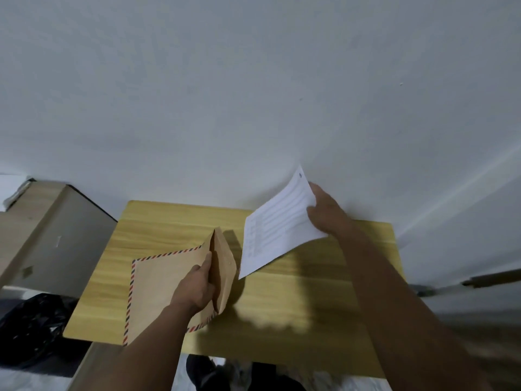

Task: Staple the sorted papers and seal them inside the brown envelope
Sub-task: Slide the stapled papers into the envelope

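A brown envelope (158,280) with a red and dark striped border lies on the left half of the small wooden table (296,311). My left hand (196,286) grips its right end and holds the mouth open, flap raised. My right hand (324,213) holds a set of white printed papers (275,227) by their far right edge, lifted above the table and tilted, with the lower left corner close to the envelope's opening. No stapler is visible.
A grey-beige cabinet (56,235) stands close to the table's left side. A black plastic bag (33,325) lies on the floor at the lower left. A white wall rises right behind the table. A dark rod-like object (493,279) sticks in from the right.
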Demonstrator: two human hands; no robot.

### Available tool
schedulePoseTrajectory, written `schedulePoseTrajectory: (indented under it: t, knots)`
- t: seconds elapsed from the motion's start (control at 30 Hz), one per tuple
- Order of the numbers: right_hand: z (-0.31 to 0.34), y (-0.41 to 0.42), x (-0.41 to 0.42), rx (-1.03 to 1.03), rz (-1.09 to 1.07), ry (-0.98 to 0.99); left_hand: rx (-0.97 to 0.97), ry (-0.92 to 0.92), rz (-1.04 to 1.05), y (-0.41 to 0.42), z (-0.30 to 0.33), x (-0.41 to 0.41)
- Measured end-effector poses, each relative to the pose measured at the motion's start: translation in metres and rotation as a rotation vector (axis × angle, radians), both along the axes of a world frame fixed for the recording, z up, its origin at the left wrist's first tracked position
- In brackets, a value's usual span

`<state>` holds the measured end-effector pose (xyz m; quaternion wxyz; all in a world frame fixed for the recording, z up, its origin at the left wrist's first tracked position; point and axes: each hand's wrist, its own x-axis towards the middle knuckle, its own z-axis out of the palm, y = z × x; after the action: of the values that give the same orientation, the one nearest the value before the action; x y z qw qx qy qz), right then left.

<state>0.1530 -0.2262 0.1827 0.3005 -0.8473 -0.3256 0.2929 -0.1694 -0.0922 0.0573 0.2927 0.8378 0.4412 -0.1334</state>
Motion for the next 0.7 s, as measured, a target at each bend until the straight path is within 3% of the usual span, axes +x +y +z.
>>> schedulePoseTrajectory:
  t: [0.17, 0.3, 0.7]
  knots:
    - [0.075, 0.017, -0.009, 0.068, 0.132, -0.062, -0.044, 0.002, 0.000, -0.005, -0.007, 0.005]
    - [0.097, 0.015, -0.022, 0.075, 0.208, -0.050, -0.056, -0.035, 0.025, -0.007, -0.008, 0.008]
    - [0.048, 0.026, -0.049, -0.149, 0.293, -0.037, -0.068, -0.053, 0.019, -0.013, -0.002, 0.010]
